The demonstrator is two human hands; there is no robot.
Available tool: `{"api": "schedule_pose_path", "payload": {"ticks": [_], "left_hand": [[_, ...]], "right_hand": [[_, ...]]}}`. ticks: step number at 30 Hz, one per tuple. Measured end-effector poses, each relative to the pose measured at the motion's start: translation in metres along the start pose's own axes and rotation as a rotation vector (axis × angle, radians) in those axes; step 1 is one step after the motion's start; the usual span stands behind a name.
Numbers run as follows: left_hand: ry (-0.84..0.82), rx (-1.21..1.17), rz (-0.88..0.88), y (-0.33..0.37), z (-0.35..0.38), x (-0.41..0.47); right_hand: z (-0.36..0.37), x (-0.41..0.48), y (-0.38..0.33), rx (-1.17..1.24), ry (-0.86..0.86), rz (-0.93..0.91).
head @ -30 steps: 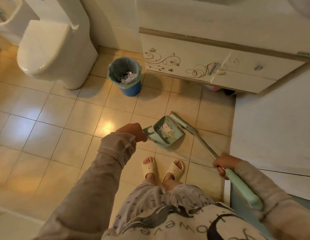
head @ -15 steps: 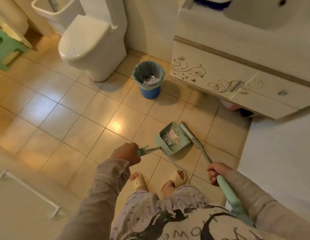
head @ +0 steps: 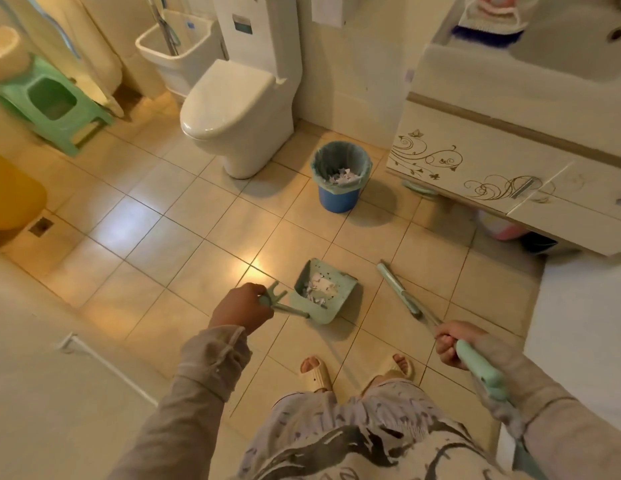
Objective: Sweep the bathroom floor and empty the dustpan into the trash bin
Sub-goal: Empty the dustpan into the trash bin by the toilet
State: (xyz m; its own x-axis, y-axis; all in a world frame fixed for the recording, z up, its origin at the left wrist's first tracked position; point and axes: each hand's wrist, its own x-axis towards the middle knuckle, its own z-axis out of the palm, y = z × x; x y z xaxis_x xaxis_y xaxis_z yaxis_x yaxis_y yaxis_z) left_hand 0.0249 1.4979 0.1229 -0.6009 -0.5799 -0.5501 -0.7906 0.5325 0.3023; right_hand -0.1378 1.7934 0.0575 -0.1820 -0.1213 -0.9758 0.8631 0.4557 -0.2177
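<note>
At the far left of the tiled floor [head: 156, 244] we see a green stool [head: 52, 105] near the wall, and further right a white toilet [head: 239, 109] against the back wall. Our left hand [head: 241, 308] is clenched around the handle end of the green dustpan [head: 324, 292], which we hold low over the middle of the floor, just ahead of our slippered feet. The pan's scoop faces up and carries a small heap of white paper scraps [head: 319, 287]. Beyond it, well apart, the blue trash bin [head: 340, 176] stands on the floor between the toilet and the vanity cabinet [head: 492, 161]; it has a grey liner and already has white scraps inside. Right of the dustpan, apart from it, the broom [head: 401, 292] slants down toward the floor with its green head near the tiles; we cannot tell if it touches them. Our right hand [head: 453, 344] has its grip closed tightly on the broom's handle, near the right edge of the floor, where a pale raised surface begins.
</note>
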Motion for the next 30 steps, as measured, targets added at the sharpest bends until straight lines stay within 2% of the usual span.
{"api": "schedule_pose_path", "payload": {"ticks": [4,10,16,19,26,30], "left_hand": [[0.051,-0.069,-0.054,-0.022,-0.005,0.0],[0.124,-0.184,-0.139,-0.034,-0.015,0.001],[0.259,-0.29,-0.155,-0.031,-0.036,0.005],[0.321,-0.305,-0.118,-0.02,-0.045,0.006],[0.511,-0.342,0.012,0.007,-0.053,0.002],[0.554,-0.115,0.181,0.017,-0.05,0.003]], "right_hand": [[0.026,-0.001,0.0,-0.11,0.009,0.0],[0.039,0.006,-0.019,0.018,-0.037,-0.007],[0.053,0.013,-0.03,-0.155,-0.057,0.03],[0.05,0.013,-0.036,-0.191,-0.066,0.018],[0.028,0.016,-0.034,-0.08,-0.084,0.032],[0.025,0.019,-0.031,-0.048,-0.083,0.028]]}}
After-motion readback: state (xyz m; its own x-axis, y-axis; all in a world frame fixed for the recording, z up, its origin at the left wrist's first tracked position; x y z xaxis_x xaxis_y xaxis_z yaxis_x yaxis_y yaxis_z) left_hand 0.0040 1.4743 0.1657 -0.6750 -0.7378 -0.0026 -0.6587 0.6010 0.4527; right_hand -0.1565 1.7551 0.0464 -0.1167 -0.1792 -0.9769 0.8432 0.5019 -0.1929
